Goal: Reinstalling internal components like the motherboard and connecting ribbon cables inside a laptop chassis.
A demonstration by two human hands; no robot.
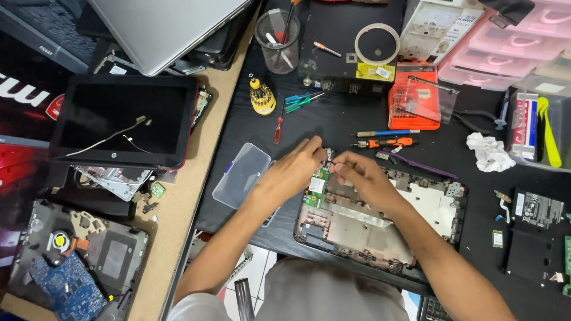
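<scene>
We see both hands pinching at the top left corner of the opened laptop base [380, 220]: left hand [297, 169] fingers narrowed beside a small metal bracket [328, 156], right hand [360, 175] fingertips closed by the green circuit board [318, 185].

An opened laptop base [380, 223] is lying near on the table [333, 125]. Both hands are meeting over its far-left corner, the left hand [295, 169] left of the right hand [361, 175]. A screwdriver [386, 142] is lying just beyond them, a plastic lid [242, 174] sitting to their left.
</scene>
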